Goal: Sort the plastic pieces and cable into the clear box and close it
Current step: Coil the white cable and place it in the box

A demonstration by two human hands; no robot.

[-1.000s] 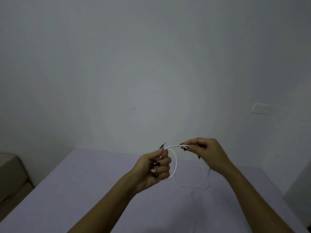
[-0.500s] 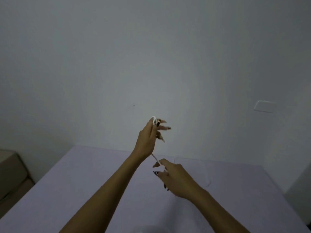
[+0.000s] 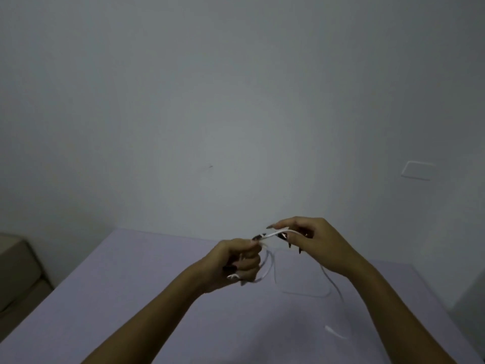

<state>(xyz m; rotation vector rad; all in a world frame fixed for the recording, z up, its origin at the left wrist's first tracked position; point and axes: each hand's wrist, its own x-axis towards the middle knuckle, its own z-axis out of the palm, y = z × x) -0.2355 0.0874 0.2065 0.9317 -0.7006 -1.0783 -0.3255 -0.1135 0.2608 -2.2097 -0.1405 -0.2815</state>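
Note:
A thin white cable (image 3: pixel 274 234) runs between both hands above the lilac table. My left hand (image 3: pixel 237 262) is closed around several loops of it, which hang below the fist. My right hand (image 3: pixel 313 241) pinches the cable a short way to the right, and the loose end trails down past the right wrist to a white plug end (image 3: pixel 333 332) near the table. The clear box (image 3: pixel 301 291) lies on the table behind and below the hands, only its faint rounded outline showing. No loose plastic pieces are visible.
The lilac table (image 3: pixel 131 298) reaches a grey wall at the back. A beige seat (image 3: pixel 18 269) stands at the far left beside the table. A white wall plate (image 3: pixel 417 170) sits on the wall at the right.
My left hand has dropped from a raised position back to table height. My right hand has risen to the right of it, drawing the cable out level between both hands again.

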